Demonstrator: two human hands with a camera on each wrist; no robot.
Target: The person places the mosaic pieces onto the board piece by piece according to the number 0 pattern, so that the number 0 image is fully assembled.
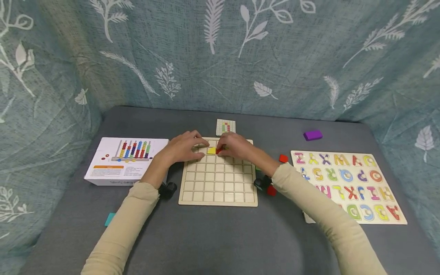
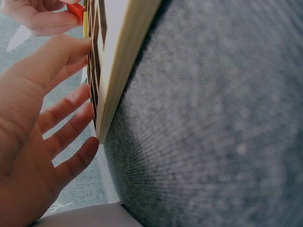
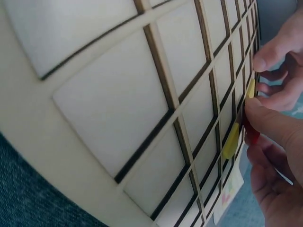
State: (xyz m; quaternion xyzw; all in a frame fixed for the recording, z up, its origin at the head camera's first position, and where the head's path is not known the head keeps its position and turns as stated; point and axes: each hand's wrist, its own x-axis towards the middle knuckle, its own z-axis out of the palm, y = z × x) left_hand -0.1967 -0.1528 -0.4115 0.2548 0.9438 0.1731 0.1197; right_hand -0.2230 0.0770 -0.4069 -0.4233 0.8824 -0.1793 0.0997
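Note:
A wooden grid board (image 1: 218, 186) lies in front of me. My right hand (image 1: 237, 147) pinches a red square tile (image 3: 251, 133) between thumb and fingers, right over the board's upper rows. Just left of it sits a yellow tile (image 1: 211, 150) in the grid. The right wrist view shows another yellow tile (image 3: 230, 142) on the other side of the red one, hidden by the hand in the head view. My left hand (image 1: 183, 147) spreads over the board's upper left, its fingers (image 2: 71, 130) apart at the edge and holding nothing.
Behind the board lies a small pattern card (image 1: 225, 126). A white box (image 1: 127, 160) stands left, a teal piece (image 1: 109, 219) nearer me. Loose red tiles (image 1: 283, 158) lie by my right forearm. An alphabet board (image 1: 357, 219) and a purple block (image 1: 313, 135) are at right.

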